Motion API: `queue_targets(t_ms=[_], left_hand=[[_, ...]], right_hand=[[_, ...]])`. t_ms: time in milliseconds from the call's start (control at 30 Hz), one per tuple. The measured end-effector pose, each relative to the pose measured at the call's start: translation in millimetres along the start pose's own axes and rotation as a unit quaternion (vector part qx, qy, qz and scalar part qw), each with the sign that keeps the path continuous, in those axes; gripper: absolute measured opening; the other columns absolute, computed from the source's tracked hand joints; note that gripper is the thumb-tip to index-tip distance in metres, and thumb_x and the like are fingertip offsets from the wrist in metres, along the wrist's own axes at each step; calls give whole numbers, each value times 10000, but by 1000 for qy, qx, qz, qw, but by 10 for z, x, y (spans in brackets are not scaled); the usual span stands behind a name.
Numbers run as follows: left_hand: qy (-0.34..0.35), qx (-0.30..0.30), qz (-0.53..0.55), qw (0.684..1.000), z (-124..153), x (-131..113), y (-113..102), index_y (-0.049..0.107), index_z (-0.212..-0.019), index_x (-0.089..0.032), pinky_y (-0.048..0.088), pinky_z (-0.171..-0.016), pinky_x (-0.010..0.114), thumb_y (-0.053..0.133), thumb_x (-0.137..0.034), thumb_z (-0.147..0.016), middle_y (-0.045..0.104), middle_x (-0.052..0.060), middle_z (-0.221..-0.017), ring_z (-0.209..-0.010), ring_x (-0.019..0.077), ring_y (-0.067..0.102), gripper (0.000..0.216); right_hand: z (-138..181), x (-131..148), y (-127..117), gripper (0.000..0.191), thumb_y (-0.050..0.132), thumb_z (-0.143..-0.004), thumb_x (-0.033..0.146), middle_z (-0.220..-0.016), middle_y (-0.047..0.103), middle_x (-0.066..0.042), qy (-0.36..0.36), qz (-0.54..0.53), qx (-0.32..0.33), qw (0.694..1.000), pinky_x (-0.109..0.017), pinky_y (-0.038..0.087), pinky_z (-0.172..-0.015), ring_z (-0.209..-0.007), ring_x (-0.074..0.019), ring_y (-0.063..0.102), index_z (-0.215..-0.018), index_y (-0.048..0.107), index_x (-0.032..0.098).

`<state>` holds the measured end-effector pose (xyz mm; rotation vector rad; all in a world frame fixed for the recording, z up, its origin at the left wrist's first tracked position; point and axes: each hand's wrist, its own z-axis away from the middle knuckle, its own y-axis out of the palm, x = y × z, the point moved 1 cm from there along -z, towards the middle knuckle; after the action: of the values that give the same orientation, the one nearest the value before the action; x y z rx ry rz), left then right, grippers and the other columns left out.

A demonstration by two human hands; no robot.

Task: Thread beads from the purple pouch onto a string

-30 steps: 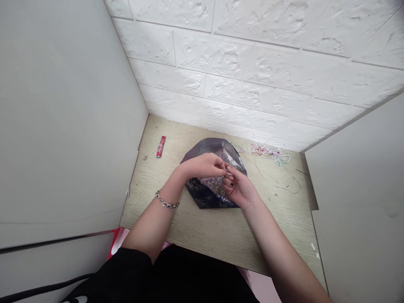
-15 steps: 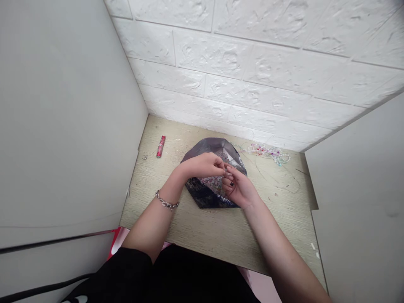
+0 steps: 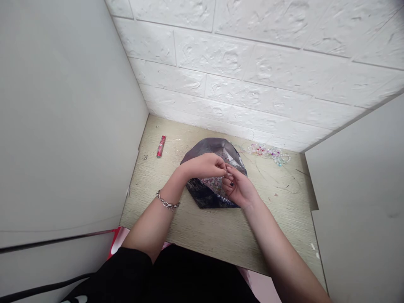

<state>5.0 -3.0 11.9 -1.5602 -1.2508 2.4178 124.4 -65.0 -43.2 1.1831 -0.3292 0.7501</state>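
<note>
Over a dark plastic bag (image 3: pixel 206 198) on the table, my two hands meet at the fingertips. The bag is spread wide, and many small shiny beads (image 3: pixel 213 182) lie inside it. My left hand (image 3: pixel 206 165), with a chain bracelet on its wrist, has thumb and forefinger pinched together. My right hand (image 3: pixel 238 184) has its palm turned up, fingers curled and thumb against forefinger, touching the left fingertips. Whatever is between the fingers is too small to make out. A thin thread runs from the bag's right side toward strung beads (image 3: pixel 268 152).
A red tube (image 3: pixel 160 146) lies at the table's left. Small clear bits (image 3: pixel 145 157) sit near it. The strung beads rest at the back right against a white brick-pattern wall (image 3: pixel 217 84). Grey panels (image 3: pixel 360 202) close in both sides of the wooden table (image 3: pixel 217 235).
My hands stay in nearly the same place above the bag. The left fingertips have shifted very slightly to the right against the right fingers.
</note>
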Motion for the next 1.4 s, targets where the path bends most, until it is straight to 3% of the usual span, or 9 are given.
queue_targets(t_ms=[1400], left_hand=[[-6, 10, -17, 1000, -7, 6, 3, 523, -594, -142, 248, -492, 220, 419, -321, -652, 456, -14, -568, -530, 73, 364, 215]], right_hand=[[-3, 14, 6, 65, 485, -734, 151, -431, 339, 94, 15, -33, -18, 999, -113, 214, -301, -324, -11, 287, -793, 477, 178]])
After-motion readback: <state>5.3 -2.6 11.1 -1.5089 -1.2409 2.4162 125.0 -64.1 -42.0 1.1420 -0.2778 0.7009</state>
